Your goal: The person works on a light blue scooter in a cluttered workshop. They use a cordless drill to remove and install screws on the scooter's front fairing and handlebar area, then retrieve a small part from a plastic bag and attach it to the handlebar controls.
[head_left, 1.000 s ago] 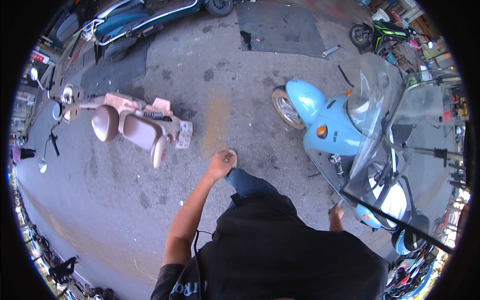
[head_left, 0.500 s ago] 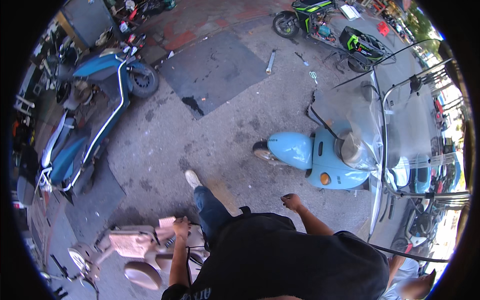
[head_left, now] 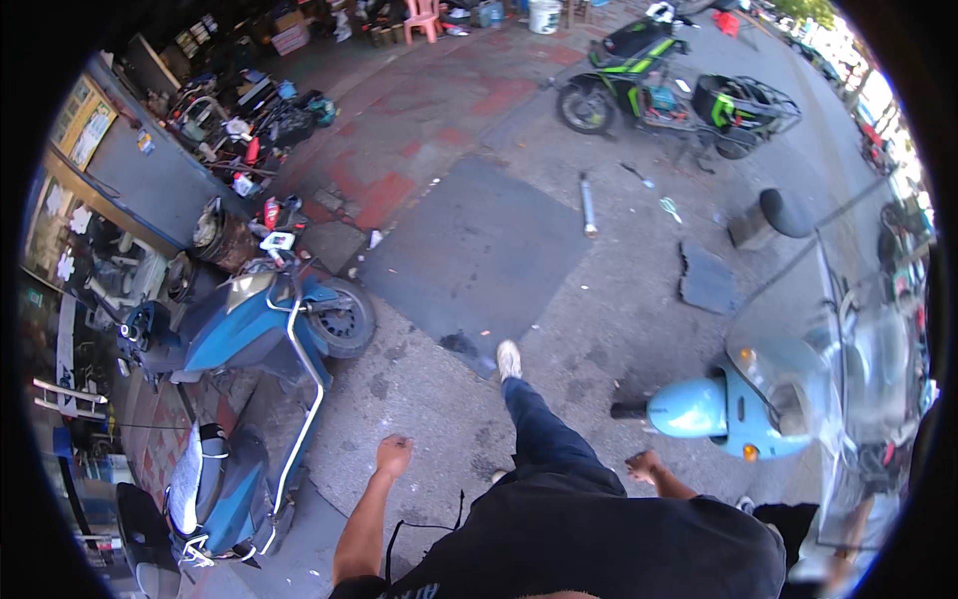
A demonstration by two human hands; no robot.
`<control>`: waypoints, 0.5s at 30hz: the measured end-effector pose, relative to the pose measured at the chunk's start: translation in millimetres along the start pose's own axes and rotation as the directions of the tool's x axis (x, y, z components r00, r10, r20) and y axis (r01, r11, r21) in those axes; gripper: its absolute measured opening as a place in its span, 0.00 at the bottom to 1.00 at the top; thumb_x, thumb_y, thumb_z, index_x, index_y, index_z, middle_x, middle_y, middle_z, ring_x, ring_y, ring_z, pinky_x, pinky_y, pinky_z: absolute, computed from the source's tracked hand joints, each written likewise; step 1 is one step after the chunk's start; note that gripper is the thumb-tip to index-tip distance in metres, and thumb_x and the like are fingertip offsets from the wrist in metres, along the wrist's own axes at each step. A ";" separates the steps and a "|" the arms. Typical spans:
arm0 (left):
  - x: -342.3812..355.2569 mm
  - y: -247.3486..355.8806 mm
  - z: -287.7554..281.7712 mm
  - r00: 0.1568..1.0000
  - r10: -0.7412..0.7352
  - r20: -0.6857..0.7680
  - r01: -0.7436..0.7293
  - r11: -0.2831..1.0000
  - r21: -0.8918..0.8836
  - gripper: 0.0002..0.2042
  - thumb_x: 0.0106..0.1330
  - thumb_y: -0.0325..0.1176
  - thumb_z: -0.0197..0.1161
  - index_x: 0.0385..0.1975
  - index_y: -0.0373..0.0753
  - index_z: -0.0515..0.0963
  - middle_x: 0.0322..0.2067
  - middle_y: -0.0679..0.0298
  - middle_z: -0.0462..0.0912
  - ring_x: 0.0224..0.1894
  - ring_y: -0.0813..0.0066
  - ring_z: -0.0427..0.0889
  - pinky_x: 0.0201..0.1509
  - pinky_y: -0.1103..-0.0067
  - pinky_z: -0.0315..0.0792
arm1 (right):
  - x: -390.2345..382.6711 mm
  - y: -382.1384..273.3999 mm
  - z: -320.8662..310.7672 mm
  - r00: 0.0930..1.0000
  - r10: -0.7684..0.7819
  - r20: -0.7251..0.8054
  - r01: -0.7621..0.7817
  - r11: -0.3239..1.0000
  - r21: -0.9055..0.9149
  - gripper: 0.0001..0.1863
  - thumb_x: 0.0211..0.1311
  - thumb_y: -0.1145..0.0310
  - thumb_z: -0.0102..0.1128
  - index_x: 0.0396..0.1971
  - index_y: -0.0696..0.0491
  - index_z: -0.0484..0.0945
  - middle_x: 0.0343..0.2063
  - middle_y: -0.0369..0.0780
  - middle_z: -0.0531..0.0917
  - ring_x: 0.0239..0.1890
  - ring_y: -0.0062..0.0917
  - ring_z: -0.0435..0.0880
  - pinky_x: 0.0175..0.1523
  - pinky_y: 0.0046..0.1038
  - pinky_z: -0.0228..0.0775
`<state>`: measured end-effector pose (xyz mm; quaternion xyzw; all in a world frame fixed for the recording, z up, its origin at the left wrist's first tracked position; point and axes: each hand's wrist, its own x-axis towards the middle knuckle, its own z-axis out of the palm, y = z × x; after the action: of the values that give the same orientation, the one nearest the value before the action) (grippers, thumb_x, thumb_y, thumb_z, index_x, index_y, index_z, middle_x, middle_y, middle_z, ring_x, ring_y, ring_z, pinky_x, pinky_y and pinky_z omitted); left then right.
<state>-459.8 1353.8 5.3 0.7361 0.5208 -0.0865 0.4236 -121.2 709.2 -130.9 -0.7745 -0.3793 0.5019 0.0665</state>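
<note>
Light-blue scooter stands at lower right, near the right hand; the left hand hangs lower left. Whether either is closed, I cannot tell. I judge this walking; the mat calls for careful footing.

Walked forward, leaving the pale pink scooter out of view behind. Set a white shoe at the near corner of the dark grey rectangular mat. Swung the bare left hand off from the pink scooter to over asphalt, and the bare right hand from beside the body of the light-blue, clear-windscreened scooter to near its front wheel. Brought into view at the upper edge a pink plastic chair.
</note>
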 end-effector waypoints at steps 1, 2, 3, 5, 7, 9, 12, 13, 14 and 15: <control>28.6 8.0 -20.4 0.996 0.081 0.023 -0.082 0.995 0.053 0.17 0.67 0.44 0.65 0.41 0.35 0.84 0.38 0.52 0.89 0.42 0.58 0.88 0.48 0.69 0.79 | 18.7 -11.5 -24.9 0.958 0.282 0.060 -0.286 0.904 0.319 0.08 0.67 0.67 0.59 0.28 0.53 0.79 0.28 0.38 0.81 0.30 0.26 0.83 0.31 0.31 0.77; 59.9 19.0 -38.2 0.994 0.079 0.072 -0.087 0.989 0.119 0.17 0.66 0.45 0.65 0.41 0.35 0.85 0.39 0.52 0.88 0.44 0.56 0.87 0.50 0.68 0.79 | 34.4 -23.9 -51.1 0.782 0.593 0.190 -0.549 0.511 0.662 0.11 0.70 0.67 0.59 0.28 0.56 0.81 0.27 0.40 0.84 0.28 0.27 0.85 0.28 0.31 0.79; 87.7 30.6 -54.6 0.989 0.095 0.113 -0.113 0.979 0.168 0.17 0.66 0.46 0.65 0.41 0.36 0.85 0.41 0.52 0.88 0.46 0.55 0.87 0.51 0.67 0.78 | 53.3 -35.1 -83.9 0.706 0.678 0.203 -0.614 0.444 0.652 0.11 0.68 0.68 0.63 0.28 0.60 0.82 0.25 0.44 0.84 0.27 0.32 0.85 0.32 0.35 0.82; 134.1 51.8 -92.8 0.997 0.031 0.069 -0.045 0.975 0.216 0.17 0.66 0.46 0.65 0.36 0.35 0.85 0.41 0.51 0.88 0.45 0.56 0.87 0.51 0.67 0.78 | 99.9 -51.8 -160.0 0.627 0.759 0.174 -0.655 0.394 0.644 0.09 0.67 0.71 0.62 0.37 0.63 0.82 0.29 0.47 0.85 0.29 0.36 0.87 0.35 0.37 0.84; 180.9 78.5 -130.3 0.999 -0.029 -0.028 0.035 0.978 0.205 0.18 0.66 0.47 0.64 0.33 0.35 0.85 0.40 0.50 0.88 0.44 0.54 0.87 0.50 0.67 0.78 | 167.7 -66.6 -251.3 0.585 0.794 0.165 -0.681 0.371 0.631 0.12 0.65 0.66 0.63 0.38 0.60 0.84 0.33 0.47 0.86 0.35 0.37 0.87 0.40 0.38 0.83; 212.9 99.3 -166.3 0.983 -0.160 -0.092 0.167 0.983 0.074 0.19 0.66 0.47 0.63 0.33 0.35 0.86 0.39 0.50 0.88 0.43 0.52 0.87 0.49 0.65 0.78 | 248.0 -88.5 -349.6 0.661 0.750 0.016 -0.723 0.631 0.280 0.14 0.63 0.61 0.64 0.38 0.57 0.85 0.38 0.46 0.87 0.40 0.38 0.87 0.45 0.38 0.82; 264.6 143.8 -207.5 0.944 -0.329 -0.036 0.329 0.944 -0.026 0.19 0.66 0.48 0.62 0.33 0.34 0.85 0.36 0.48 0.87 0.42 0.48 0.86 0.48 0.64 0.78 | 387.0 -179.8 -533.3 0.693 0.632 -0.347 -0.656 0.753 0.061 0.19 0.60 0.53 0.65 0.40 0.53 0.88 0.45 0.45 0.88 0.49 0.40 0.88 0.52 0.39 0.80; 284.9 157.9 -220.0 0.935 -0.355 -0.010 0.355 0.934 -0.041 0.20 0.66 0.49 0.62 0.33 0.34 0.85 0.35 0.48 0.87 0.42 0.47 0.86 0.48 0.63 0.78 | 425.2 -223.7 -602.7 0.878 0.314 -0.362 -0.407 0.887 -0.218 0.20 0.63 0.51 0.62 0.41 0.53 0.87 0.45 0.47 0.88 0.50 0.42 0.87 0.54 0.39 0.79; 309.0 171.2 -229.4 0.975 -0.217 -0.054 0.224 0.951 0.214 0.20 0.66 0.49 0.61 0.33 0.34 0.85 0.32 0.48 0.87 0.40 0.49 0.86 0.48 0.63 0.78 | 466.4 -283.8 -659.7 0.851 0.209 -0.482 -0.304 0.944 -0.126 0.20 0.66 0.51 0.58 0.39 0.53 0.87 0.42 0.49 0.87 0.47 0.46 0.86 0.52 0.40 0.79; 333.7 182.4 -234.2 0.975 -0.219 -0.040 0.223 0.964 0.144 0.20 0.66 0.49 0.61 0.32 0.34 0.85 0.31 0.48 0.86 0.39 0.49 0.86 0.47 0.63 0.78 | 496.1 -340.8 -720.2 0.863 -0.095 -0.496 -0.040 0.966 -0.256 0.19 0.67 0.54 0.56 0.38 0.54 0.86 0.39 0.51 0.86 0.44 0.50 0.84 0.50 0.42 0.77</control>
<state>-232.4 1734.3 59.5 0.7037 0.5967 -0.1629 0.3496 401.0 1473.5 24.3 -0.8751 -0.4216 0.2274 0.0694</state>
